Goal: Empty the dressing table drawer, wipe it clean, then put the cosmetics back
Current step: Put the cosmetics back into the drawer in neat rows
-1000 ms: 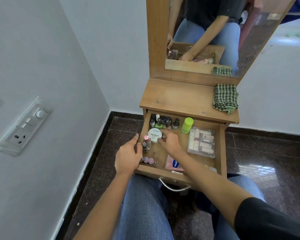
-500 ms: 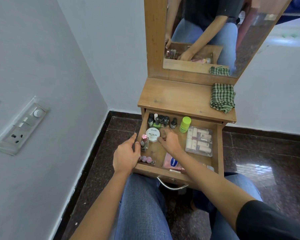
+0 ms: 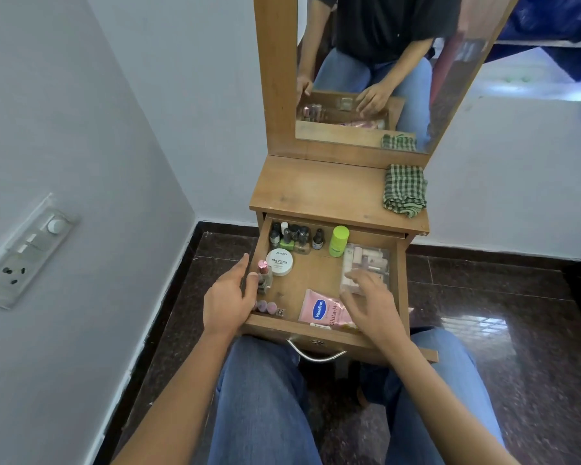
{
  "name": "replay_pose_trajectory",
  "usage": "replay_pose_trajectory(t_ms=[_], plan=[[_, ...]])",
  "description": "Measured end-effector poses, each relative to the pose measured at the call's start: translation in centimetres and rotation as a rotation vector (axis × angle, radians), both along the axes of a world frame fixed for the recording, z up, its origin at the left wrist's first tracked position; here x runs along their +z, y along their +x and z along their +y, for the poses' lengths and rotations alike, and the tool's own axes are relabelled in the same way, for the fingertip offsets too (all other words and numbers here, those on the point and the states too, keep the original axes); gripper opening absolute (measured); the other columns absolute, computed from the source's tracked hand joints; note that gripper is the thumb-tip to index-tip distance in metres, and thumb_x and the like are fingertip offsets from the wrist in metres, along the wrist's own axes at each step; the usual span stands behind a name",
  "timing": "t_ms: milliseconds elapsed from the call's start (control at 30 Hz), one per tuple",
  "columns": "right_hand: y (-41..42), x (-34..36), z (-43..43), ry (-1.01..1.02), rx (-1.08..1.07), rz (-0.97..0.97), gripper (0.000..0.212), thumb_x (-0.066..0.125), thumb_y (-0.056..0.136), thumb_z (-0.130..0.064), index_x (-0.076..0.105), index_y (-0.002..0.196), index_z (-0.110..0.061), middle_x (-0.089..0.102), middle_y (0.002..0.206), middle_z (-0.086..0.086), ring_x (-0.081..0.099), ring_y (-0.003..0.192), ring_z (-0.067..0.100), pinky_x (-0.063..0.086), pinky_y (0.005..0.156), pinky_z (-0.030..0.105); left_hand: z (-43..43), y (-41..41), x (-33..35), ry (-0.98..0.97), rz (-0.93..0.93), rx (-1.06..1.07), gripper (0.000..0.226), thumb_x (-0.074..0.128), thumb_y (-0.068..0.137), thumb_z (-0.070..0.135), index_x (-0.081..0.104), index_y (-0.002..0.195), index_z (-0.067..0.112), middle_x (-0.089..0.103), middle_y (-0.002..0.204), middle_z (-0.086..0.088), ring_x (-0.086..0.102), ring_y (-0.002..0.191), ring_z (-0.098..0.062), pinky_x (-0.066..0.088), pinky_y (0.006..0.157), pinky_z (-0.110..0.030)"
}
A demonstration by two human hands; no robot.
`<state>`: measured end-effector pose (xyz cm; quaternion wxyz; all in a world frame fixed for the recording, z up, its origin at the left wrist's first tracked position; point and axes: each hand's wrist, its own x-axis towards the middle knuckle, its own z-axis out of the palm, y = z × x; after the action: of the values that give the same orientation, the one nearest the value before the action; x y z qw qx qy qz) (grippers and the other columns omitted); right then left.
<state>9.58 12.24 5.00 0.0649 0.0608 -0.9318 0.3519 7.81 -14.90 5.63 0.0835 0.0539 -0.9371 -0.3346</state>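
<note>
- Both hands are open and hold nothing: the left hand lies against the drawer's left wall, fingers straight outside it and thumb inside beside a pink-capped bottle. The right hand spreads relaxed fingers over the near end of a clear box; whether they touch it cannot be told.
- One dressing table of smooth brown wood laminate carries a tall framed mirror.
- One drawer, a shallow wooden tray with a curved metal handle, is pulled out over the person's knees and full of cosmetics.
- One green checked cloth, folded and soft, lies on the tabletop's far right.
- One clear plastic box of pale tubes sits at the drawer's right.
- One glossy pink Vaseline tube lies flat near the front.
- One round white tub is marked nail polish.
- One lime-green cylindrical bottle stands at the far side.
- About seven small nail-polish bottles crowd the far left corner.
- Two small pinkish caps sit in the near left corner.
- One switch plate is on the left wall.
</note>
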Motion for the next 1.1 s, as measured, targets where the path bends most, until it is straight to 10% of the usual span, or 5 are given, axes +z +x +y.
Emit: replay_pose_trajectory(t_ms=[167, 667, 1100], plan=[[3.3, -0.2, 1.2, 0.143, 0.036, 0.1, 0.04, 0.051, 0.09, -0.038, 0.057, 0.123, -0.016, 0.06, 0.119, 0.001, 0.055, 0.109, 0.016, 0.049, 0.092, 0.035, -0.3, -0.2, -0.2, -0.105, 0.075, -0.135, 0.06, 0.038, 0.092, 0.048, 0.043, 0.146, 0.021, 0.049, 0.145, 0.002, 0.044, 0.134, -0.015, 0.043, 0.103, -0.038], [-0.9, 1.0, 2.8, 0.296, 0.343, 0.205, 0.077, 0.064, 0.075, -0.061, 0.047, 0.135, -0.014, 0.048, 0.136, 0.003, 0.042, 0.128, 0.018, 0.033, 0.107, 0.034, 0.9, -4.5, 0.2, -0.279, 0.077, -0.154, 0.074, 0.027, 0.091, 0.057, 0.034, 0.15, 0.013, 0.036, 0.154, -0.005, 0.028, 0.144, -0.016, 0.026, 0.116, -0.036], [-10.0, 1.3, 4.8, 0.592, 0.151, 0.261, 0.075, 0.046, 0.085, -0.064, 0.046, 0.136, -0.009, 0.047, 0.141, 0.008, 0.036, 0.135, 0.023, 0.021, 0.114, 0.04, 4.6, -9.9, 0.4, -0.422, 0.073, -0.261, 0.074, 0.017, 0.095, 0.057, 0.018, 0.154, 0.011, 0.02, 0.159, -0.007, 0.011, 0.147, -0.014, 0.005, 0.12, -0.031]])
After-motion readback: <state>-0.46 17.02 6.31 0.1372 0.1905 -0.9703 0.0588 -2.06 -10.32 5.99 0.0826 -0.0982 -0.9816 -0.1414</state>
